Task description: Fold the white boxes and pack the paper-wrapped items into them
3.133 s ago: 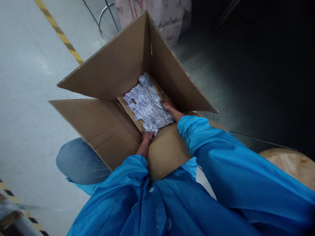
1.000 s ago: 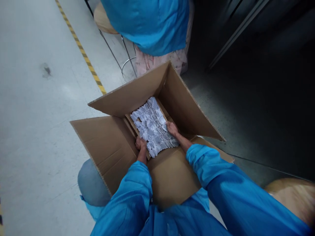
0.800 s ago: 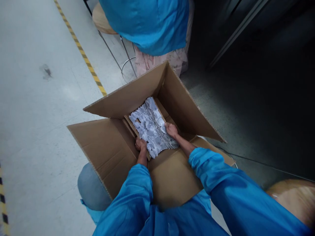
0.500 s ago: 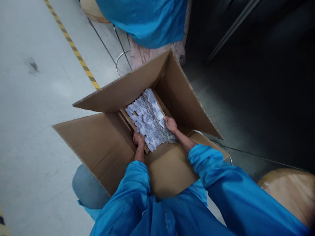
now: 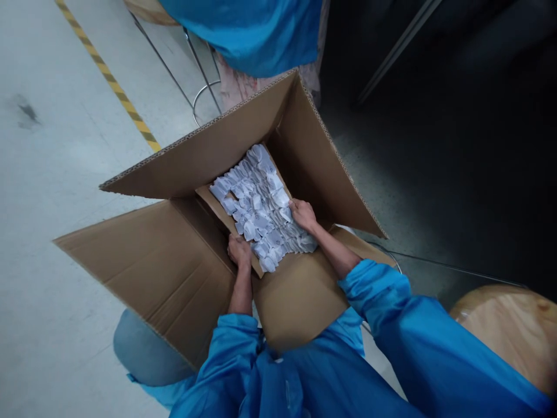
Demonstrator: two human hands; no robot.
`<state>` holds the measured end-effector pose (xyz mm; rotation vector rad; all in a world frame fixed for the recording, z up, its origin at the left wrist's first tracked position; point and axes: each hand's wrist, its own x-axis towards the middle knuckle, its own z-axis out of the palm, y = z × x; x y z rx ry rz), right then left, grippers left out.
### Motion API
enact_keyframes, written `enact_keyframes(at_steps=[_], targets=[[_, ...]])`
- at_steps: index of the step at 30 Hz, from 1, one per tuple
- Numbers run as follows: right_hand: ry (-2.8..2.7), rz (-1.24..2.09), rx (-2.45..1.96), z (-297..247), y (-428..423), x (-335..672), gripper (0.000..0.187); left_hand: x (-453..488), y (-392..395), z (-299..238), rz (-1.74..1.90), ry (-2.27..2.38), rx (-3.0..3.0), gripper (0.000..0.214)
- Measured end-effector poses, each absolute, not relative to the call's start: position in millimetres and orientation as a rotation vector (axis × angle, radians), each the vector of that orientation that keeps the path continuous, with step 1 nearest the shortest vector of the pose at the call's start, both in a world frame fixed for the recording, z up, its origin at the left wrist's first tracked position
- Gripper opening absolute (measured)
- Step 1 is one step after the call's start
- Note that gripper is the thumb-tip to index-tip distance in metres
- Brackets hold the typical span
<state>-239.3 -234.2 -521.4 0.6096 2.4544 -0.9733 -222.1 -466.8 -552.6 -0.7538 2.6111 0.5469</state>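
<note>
An open cardboard box (image 5: 174, 273) stands on the floor in front of me, its flaps spread. Inside it a flat cardboard tray (image 5: 208, 196) carries several rows of small white packets (image 5: 257, 203). My left hand (image 5: 239, 251) grips the tray's near left edge, fingers curled over it. My right hand (image 5: 303, 213) holds the right side of the tray, fingers closed against the packets. Both blue sleeves reach down into the box.
Another person in a blue coat (image 5: 252, 29) sits on a metal-legged stool (image 5: 204, 93) just beyond the box. A yellow-black floor stripe (image 5: 108, 84) runs at upper left. A round wooden stool seat (image 5: 509, 325) is at lower right. Dark space lies to the right.
The tray of packets has risen slightly within the box. My left hand has slid from the near end to the left edge, and my view has tilted and shifted.
</note>
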Motion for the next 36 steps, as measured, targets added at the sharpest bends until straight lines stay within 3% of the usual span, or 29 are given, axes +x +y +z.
enact_keyframes(at_steps=[15, 27, 36], targets=[[2.544, -1.000, 0.612, -459, -219, -234, 0.035, -207, -480, -514, 0.819, 2.712, -0.690, 0.036], [2.629, -0.960, 0.644, -442, -223, -215, 0.039, -198, -482, -504, 0.928, 2.757, -0.630, 0.030], [2.565, -0.930, 0.656, -449, -225, -221, 0.031, -192, -477, -511, 0.915, 2.743, -0.635, 0.031]])
